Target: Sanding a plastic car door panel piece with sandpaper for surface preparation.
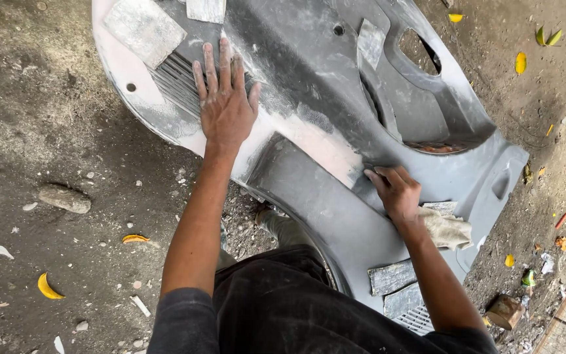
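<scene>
Rag (449,229) and sandpaper sheets (391,276) lie on the grey panel (335,210) (dusty); our left hand (225,105) flat, fingers released; right hand (397,191) fingers curled, pressing panel.

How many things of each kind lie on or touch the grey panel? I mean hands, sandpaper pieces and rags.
Hands: 2, left hand flat on the grey panel, right hand pressing near its middle
Sandpaper pieces: 6, for example one at top left
Rag: 1
Total: 9
</scene>
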